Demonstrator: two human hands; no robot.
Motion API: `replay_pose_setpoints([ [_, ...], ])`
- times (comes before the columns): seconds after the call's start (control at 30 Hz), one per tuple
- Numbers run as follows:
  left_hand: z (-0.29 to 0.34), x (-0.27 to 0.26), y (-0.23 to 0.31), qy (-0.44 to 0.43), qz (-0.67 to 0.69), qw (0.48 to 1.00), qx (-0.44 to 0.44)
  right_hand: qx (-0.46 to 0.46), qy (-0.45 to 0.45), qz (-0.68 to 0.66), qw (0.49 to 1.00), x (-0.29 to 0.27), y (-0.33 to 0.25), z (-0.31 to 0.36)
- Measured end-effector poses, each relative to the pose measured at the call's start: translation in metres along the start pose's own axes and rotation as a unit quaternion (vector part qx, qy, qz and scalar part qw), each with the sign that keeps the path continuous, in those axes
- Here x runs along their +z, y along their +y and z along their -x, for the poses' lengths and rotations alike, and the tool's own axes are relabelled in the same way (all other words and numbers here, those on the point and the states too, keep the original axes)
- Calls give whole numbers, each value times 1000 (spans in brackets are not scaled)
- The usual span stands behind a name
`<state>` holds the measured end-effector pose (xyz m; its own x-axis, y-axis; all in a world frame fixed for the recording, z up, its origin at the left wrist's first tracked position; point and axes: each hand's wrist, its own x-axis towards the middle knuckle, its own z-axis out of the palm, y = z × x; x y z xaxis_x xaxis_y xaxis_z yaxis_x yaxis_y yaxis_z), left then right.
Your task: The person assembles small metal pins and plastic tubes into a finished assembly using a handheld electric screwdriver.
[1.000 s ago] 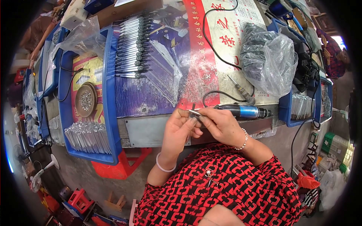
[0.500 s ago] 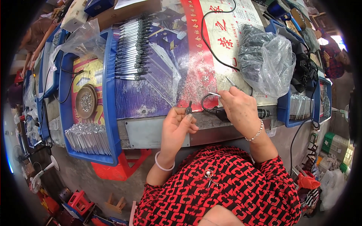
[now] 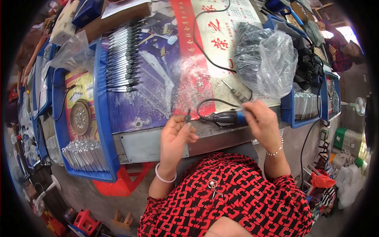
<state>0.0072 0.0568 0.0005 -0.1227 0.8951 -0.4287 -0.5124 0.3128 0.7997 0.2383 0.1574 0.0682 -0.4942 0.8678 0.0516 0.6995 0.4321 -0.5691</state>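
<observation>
Blue plastic is the tray to the left of our left hand; in it are a brown bowl with tiny metal bits and, nearer to us, a thick bunch of silver strips. Ahead of the left hand, on its left side, lies a row of silver rods with dark ends; we judge these are already done. Our left hand pinches a small dark part between thumb and fingers, at the table edge. We see no strip joined to it, so this one is probably not yet complete. Between our hands lies a blue and black power tool. Our right hand is blurred, its fingers bent, beside this tool; we cannot tell whether it grasps anything. To its right stand more strips, so much work seems left.
</observation>
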Motion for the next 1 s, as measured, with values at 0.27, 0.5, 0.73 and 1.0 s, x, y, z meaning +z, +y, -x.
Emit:
replay_pose_setpoints([
  [0.27,1,12,1,-13,-16,1000,5,79,38,233,968,-25,93,20],
  [0.5,3,14,1,-4,-12,1000,8,-9,59,167,984,-7,39,12],
  [0.73,6,12,3,-1,-17,1000,19,35,-35,117,992,27,45,-24],
  [1.0,4,4,1,19,-23,999,21,-5,-43,-61,997,9,-7,-7],
])
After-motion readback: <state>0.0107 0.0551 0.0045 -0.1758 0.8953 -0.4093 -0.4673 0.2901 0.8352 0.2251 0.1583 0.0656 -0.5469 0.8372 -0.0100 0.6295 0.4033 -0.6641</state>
